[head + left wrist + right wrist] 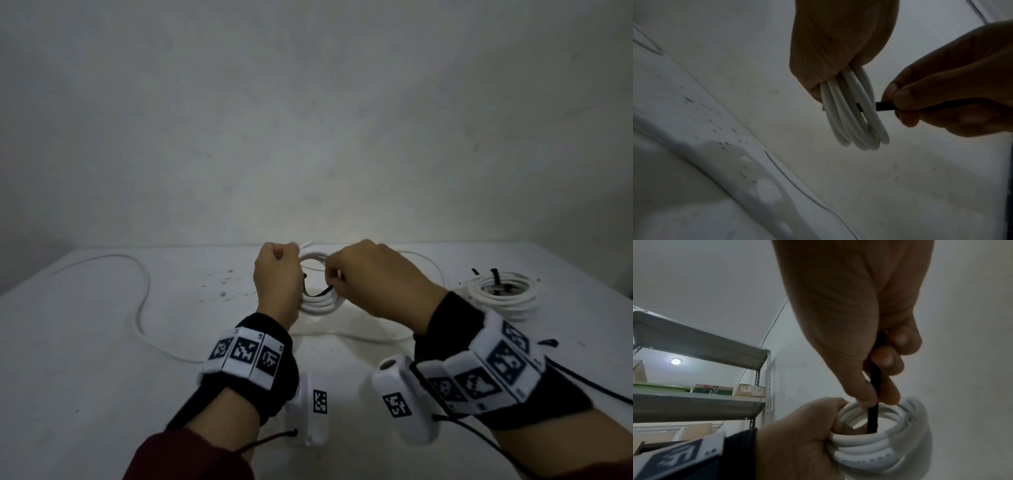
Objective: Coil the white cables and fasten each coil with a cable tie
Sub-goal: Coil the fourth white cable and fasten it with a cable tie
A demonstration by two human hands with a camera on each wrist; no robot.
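My left hand (275, 274) grips a coil of white cable (320, 301) and holds it above the white table (102, 377); its fingers curl round the coil's left side (855, 113). A black cable tie (318, 293) runs through the middle of the coil (879, 441). My right hand (370, 274) pinches this tie (873, 415) between thumb and fingers just beside the coil (885, 106). A second white coil (501, 291) with a black tie (496, 277) round it lies on the table at the right.
A loose white cable (140, 301) snakes over the left of the table. Black ties (548, 342) lie near the right edge. Dark specks (222, 284) mark the tabletop. A grey wall stands behind the table, and a metal shelf (701, 402) with boxes shows in the right wrist view.
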